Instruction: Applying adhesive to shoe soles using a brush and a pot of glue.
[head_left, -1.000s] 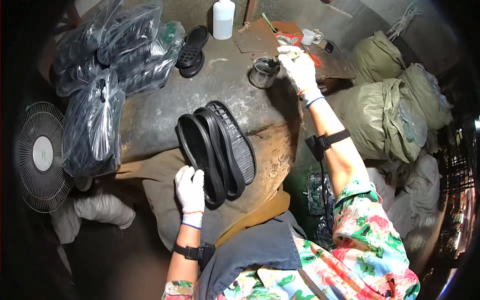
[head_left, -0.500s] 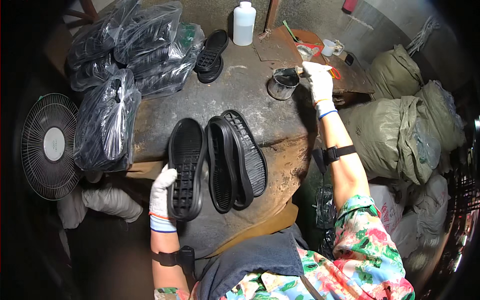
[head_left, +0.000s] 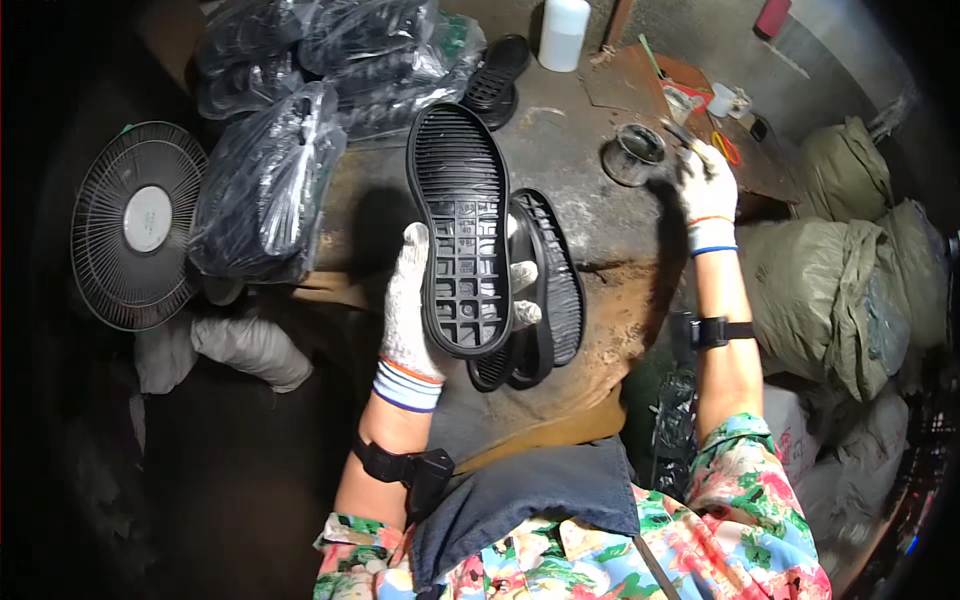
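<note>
My left hand, in a white knit glove, grips a black shoe sole from underneath, its thumb along the left edge and fingertips wrapped round the right. The sole's ribbed and gridded inner face is turned up. More black soles lie overlapping behind it on the work surface's near edge, partly hidden. At the right, my gloved right hand is closed on a brush, its head pointing up and left. Just left of the brush stands a metal cup with dark residue and liquid inside.
Bagged soles are piled on the table's left, with a fan beyond. At the back stand a pair of soles and a white bottle. Orange-handled scissors lie near my right hand. Green sacks crowd the right.
My left hand has raised the sole and brought it up and to the right, off the other soles. The brush has come out of the cup with my right hand. The view has shifted.
</note>
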